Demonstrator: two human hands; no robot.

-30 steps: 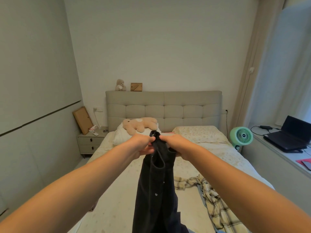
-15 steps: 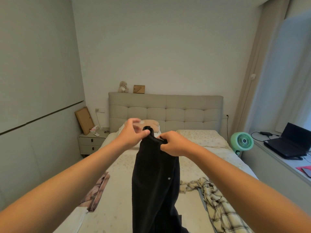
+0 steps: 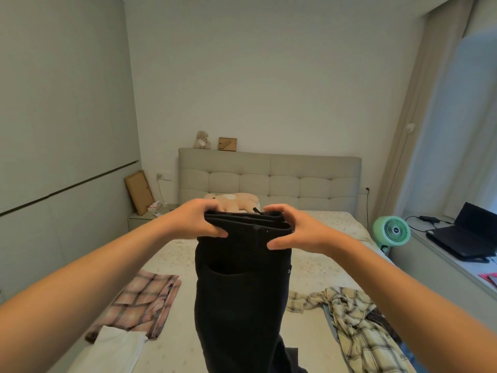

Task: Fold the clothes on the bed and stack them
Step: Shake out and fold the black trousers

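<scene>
Two hands hold a pair of black trousers (image 3: 242, 278) up at the centre of the frame, above the bed (image 3: 317, 267). The left hand (image 3: 197, 220) grips the left end of the doubled waistband, fingers curled over the top and thumb underneath; the right hand (image 3: 297, 232) pinches the right end the same way. The legs hang straight down to the bottom edge. On the bed at lower left lie a pink checked cloth (image 3: 139, 300) and a white garment (image 3: 118, 348) touching it; at lower right a crumpled yellow checked shirt (image 3: 355, 327). A plush toy (image 3: 236, 200) lies by the headboard (image 3: 269, 179), a green fan (image 3: 391, 231) at right
</scene>
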